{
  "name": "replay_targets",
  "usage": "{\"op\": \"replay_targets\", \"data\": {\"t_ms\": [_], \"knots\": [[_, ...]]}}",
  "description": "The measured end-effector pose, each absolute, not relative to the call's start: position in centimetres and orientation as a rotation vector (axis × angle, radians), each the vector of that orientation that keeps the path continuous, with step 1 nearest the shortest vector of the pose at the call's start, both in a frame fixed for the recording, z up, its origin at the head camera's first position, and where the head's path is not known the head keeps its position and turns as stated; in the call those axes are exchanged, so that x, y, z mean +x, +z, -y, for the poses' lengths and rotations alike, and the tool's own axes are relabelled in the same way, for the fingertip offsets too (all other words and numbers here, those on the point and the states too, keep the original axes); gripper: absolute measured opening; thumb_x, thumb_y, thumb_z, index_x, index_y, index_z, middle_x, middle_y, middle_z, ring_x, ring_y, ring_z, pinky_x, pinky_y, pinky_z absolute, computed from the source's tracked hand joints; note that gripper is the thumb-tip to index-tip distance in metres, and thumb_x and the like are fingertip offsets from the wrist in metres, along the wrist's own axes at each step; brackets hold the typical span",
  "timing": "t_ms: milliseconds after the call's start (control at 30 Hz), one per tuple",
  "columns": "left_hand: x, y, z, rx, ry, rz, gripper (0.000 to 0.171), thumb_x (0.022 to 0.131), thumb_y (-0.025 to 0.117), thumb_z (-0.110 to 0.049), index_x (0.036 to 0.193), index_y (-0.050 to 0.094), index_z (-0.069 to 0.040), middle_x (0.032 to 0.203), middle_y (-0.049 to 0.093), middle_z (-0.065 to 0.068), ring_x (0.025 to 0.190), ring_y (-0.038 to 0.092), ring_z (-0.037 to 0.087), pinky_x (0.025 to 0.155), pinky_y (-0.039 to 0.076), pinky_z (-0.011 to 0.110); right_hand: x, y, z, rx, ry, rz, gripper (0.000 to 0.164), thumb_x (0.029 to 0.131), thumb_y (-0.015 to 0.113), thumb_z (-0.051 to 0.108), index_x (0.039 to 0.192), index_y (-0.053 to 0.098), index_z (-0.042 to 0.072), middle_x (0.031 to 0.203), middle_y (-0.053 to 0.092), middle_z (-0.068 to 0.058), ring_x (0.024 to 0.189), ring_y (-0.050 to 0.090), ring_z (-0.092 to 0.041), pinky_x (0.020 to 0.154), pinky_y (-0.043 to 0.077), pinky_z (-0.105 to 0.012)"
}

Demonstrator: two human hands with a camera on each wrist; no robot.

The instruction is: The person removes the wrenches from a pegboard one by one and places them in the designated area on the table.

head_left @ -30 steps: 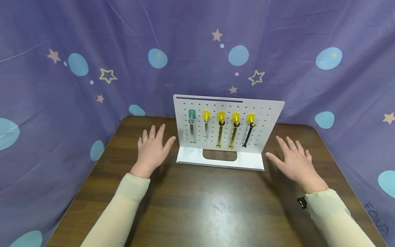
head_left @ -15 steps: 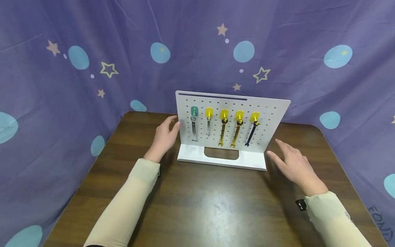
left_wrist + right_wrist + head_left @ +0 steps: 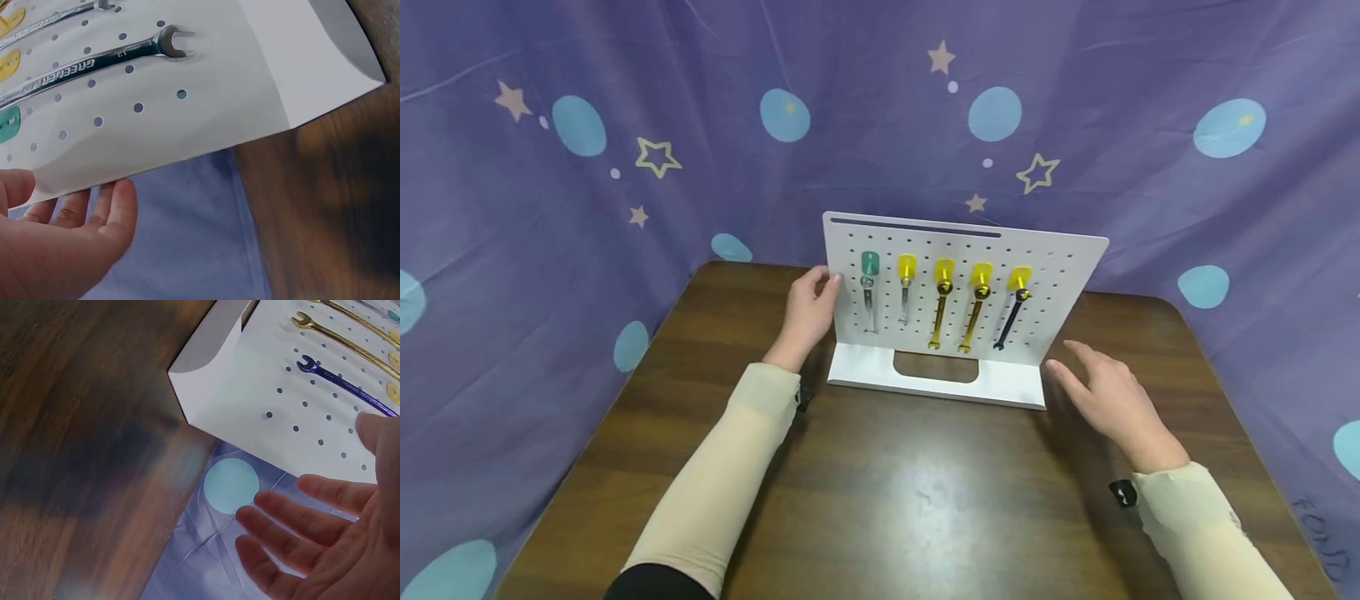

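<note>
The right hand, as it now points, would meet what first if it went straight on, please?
The white pegboard, likely at its right edge, though depth is unclear: the right hand might pass behind it.

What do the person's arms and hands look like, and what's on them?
The left hand and right hand are bare. Both the left sleeve and right sleeve are pale cream. Something black shows at the left sleeve's lower end. Small black things peek out by both cuffs.

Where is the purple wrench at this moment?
In the head view, the purple wrench hangs from the rightmost hook of the board, just right of a gold wrench.
</note>
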State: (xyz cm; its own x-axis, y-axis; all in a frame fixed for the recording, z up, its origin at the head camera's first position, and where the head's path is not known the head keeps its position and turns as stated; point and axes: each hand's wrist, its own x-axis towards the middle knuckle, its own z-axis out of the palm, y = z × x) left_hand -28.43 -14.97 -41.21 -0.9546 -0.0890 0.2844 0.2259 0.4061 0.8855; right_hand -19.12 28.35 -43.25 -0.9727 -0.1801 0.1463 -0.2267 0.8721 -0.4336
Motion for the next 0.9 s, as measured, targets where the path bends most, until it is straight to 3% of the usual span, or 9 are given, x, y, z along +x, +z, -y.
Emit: {"op": "replay_targets", "data": {"t_ms": [167, 300, 467, 667, 900], "knots": [[-28.5, -41.3, 15.1, -0.050, -1.587, 2.359, 0.025, 0.106, 0.056, -0.014, 0.111, 0.067, 0.008, 0.096, 0.066, 0.021, 0.082, 0.057, 0.023, 0.070, 0.047, 0.031, -19.5, -43.7, -27.5, 0.373, 0.895, 2.807, 0.046, 0.106, 0.058, 0.034, 0.133, 0.060, -0.003, 0.117, 0.069, -0.022, 0.099, 0.068, -0.040, 0.085, 0.052, -0.059], [-28.5, -41.2, 15.0, -0.016, -1.593, 2.359, 0.024, 0.106, 0.056, -0.013, 0.109, 0.068, 0.008, 0.090, 0.064, 0.020, 0.075, 0.052, 0.020, 0.063, 0.044, 0.027, -20.0, -43.8, -26.7, 0.408, 0.987, 2.716, 0.038, 0.105, 0.061, 0.027, 0.127, 0.064, -0.004, 0.106, 0.072, -0.016, 0.090, 0.070, -0.032, 0.078, 0.056, -0.053], [-28.7, -41.2, 14.9, -0.012, -1.603, 2.365, 0.026, 0.107, 0.055, -0.015, 0.110, 0.067, 0.007, 0.094, 0.064, 0.020, 0.076, 0.052, 0.020, 0.063, 0.044, 0.027, -20.9, -43.5, -25.3, 0.412, 1.028, 2.650, 0.031, 0.102, 0.066, 0.021, 0.124, 0.068, -0.001, 0.106, 0.072, -0.012, 0.088, 0.069, -0.025, 0.074, 0.057, -0.044], [-28.6, -41.0, 14.8, -0.028, -1.598, 2.359, 0.025, 0.107, 0.055, -0.014, 0.109, 0.067, 0.008, 0.095, 0.065, 0.020, 0.079, 0.053, 0.021, 0.065, 0.044, 0.028, -22.0, -43.4, -23.6, 0.354, 1.173, 2.579, 0.030, 0.102, 0.066, 0.021, 0.125, 0.070, 0.003, 0.113, 0.072, -0.010, 0.097, 0.067, -0.023, 0.077, 0.052, -0.029], [-28.6, -41.1, 14.9, -0.027, -1.579, 2.374, 0.025, 0.107, 0.055, -0.015, 0.108, 0.067, 0.007, 0.097, 0.066, 0.022, 0.081, 0.054, 0.023, 0.067, 0.044, 0.029, -23.3, -43.5, -22.6, 0.346, 1.306, 2.521, 0.030, 0.103, 0.065, 0.021, 0.126, 0.068, 0.001, 0.115, 0.071, -0.012, 0.100, 0.065, -0.025, 0.079, 0.052, -0.027]]}}
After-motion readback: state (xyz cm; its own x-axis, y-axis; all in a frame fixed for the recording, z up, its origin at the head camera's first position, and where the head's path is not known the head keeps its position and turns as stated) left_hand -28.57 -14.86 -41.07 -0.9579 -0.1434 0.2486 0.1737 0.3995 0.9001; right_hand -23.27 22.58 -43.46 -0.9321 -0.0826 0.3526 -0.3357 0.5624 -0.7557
